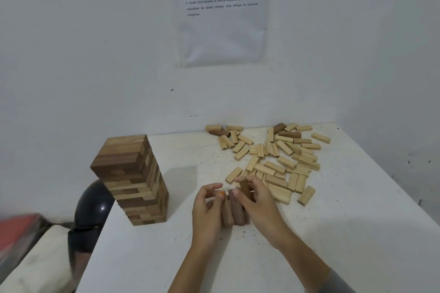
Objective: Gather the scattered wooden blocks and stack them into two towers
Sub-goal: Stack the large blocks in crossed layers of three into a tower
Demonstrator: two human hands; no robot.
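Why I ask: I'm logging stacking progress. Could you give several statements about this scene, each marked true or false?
1. One tall tower stands on the left side of the table. True.
2. The loose blocks lie at the table's near edge. False: they lie scattered at its far right, by the wall.
3. The right hand grips a dark block. True.
4. The left hand rests on the tower. False: it is at the few blocks lying side by side between both hands.
5. Every loose block is dark. False: most are pale.
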